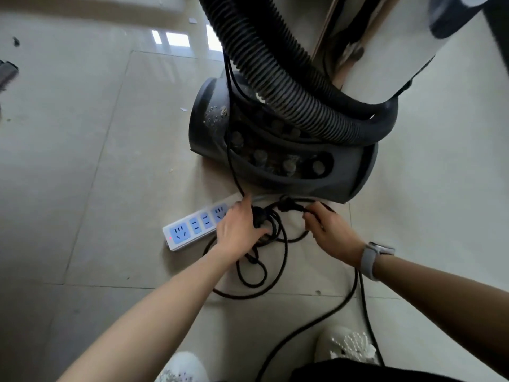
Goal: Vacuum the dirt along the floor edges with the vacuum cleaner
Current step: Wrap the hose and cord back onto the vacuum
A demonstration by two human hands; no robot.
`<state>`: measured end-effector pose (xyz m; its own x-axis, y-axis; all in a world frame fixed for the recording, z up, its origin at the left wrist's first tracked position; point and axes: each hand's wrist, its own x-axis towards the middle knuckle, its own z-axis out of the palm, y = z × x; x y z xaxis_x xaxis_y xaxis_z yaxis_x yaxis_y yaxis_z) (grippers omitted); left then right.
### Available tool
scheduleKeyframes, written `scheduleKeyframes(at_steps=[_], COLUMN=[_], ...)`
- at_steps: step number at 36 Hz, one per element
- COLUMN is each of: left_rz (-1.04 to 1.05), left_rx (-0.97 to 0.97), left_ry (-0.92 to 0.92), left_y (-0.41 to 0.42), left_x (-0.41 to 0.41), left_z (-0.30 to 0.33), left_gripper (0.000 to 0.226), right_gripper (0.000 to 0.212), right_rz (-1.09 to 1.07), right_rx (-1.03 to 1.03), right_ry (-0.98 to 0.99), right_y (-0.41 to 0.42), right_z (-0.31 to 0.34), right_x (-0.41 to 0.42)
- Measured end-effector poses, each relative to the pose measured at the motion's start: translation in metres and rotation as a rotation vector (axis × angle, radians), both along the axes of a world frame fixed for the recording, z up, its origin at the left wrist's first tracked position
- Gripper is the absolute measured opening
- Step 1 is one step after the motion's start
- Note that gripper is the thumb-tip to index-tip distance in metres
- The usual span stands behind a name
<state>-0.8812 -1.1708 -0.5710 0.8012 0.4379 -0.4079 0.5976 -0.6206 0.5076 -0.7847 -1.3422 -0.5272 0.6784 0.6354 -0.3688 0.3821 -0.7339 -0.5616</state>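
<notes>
A dusty dark grey vacuum cleaner base [344, 172] stands on the tiled floor, with its thick ribbed black hose [275, 73] curving up over it. A white power strip [192, 230] with blue sockets lies just in front of the base. My left hand [239, 227] rests on the strip's near end, gripping a black plug and coils of the black power cord [275, 282]. My right hand [330, 230], a white watch on its wrist, pinches the same cord close to the vacuum's base.
A white cylindrical body [399, 45] and a wooden edge rise behind the vacuum. Bits of debris [183, 108] lie on the tiles. A dark object [8, 73] sits at the far left. My two white shoes [347, 346] stand at the bottom, cord trailing past them.
</notes>
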Motion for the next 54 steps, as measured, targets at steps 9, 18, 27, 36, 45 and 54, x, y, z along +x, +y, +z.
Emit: scheduleKeyframes(at_steps=[9,18,27,36,45,54], left_rz=[-0.069,0.118,0.256,0.310,0.375,0.268], left_rx=[0.122,0.138,-0.148,-0.337,-0.261,-0.315], left_ry=[0.162,0.229,0.224,0.186,-0.005,-0.042], left_y=[-0.003,0.020,0.010,-0.003,0.017,0.015], left_x=[-0.027,-0.066,-0.074,-0.075,-0.051,-0.020], left_z=[0.063,0.209,0.343,0.400,0.433,0.552], left_gripper=[0.043,0.028,0.037,0.034,0.035,0.036], right_gripper=[0.011,0.011,0.015,0.024,0.021,0.020], right_rz=[-0.179,-0.681,-0.936,-1.256,-1.198,-0.840], right_rx=[-0.044,0.049,0.079,0.282,0.349,0.145], right_ry=[0.127,0.388,0.472,0.719,0.659,0.296], right_y=[-0.007,0.001,0.015,0.023,0.022,-0.008], right_z=[0.056,0.186,0.309,0.379,0.418,0.506], right_x=[-0.016,-0.053,-0.076,-0.093,-0.076,-0.020])
